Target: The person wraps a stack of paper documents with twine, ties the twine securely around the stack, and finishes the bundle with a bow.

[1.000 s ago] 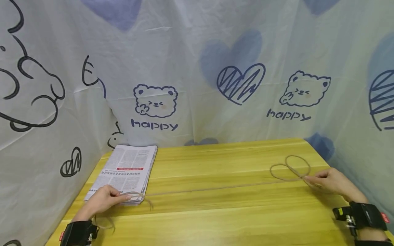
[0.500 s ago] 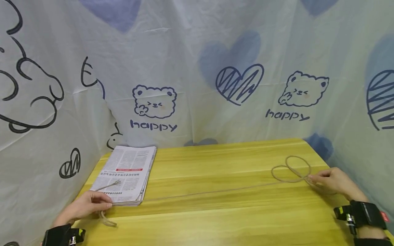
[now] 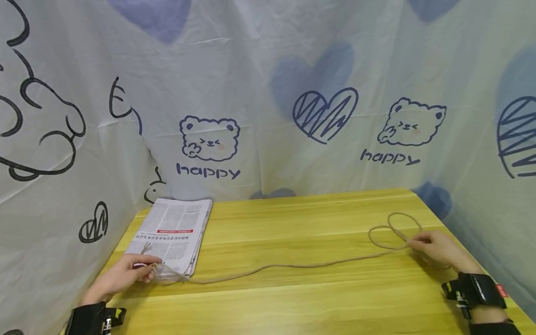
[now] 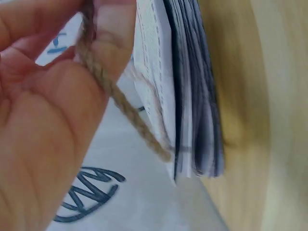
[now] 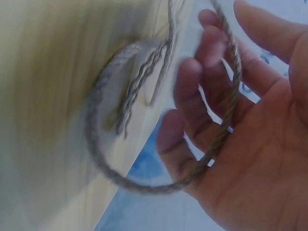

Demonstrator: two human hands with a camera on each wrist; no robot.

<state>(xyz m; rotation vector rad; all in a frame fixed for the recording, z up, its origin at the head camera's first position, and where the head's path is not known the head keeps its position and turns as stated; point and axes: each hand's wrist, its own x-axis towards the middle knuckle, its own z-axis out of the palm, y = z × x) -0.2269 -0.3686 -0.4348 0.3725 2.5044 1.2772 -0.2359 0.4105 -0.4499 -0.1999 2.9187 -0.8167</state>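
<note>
A long tan twine rope (image 3: 293, 266) lies slack across the table, from the newspaper stack at left to a double loop (image 3: 383, 236) at right. My left hand (image 3: 123, 274) pinches the rope near its frayed end, over the near left corner of the folded newspapers (image 3: 176, 218). In the left wrist view the rope (image 4: 127, 108) passes between thumb and fingers beside the stack's edge. My right hand (image 3: 437, 249) holds the rope at the base of the loops. In the right wrist view a rope bight (image 5: 139, 188) hangs across the palm, with a frayed tip (image 5: 126, 108) near the tabletop.
The yellow wood-grain table (image 3: 318, 307) runs back to a printed fabric curtain (image 3: 268, 93). Fabric hangs on both sides too. Each wrist wears a black strapped camera, such as the one on the right (image 3: 477, 291).
My left hand has moved left and toward me, then slightly back to the right. The rope, taut before, now sags in curves. My right hand has shifted a little left.
</note>
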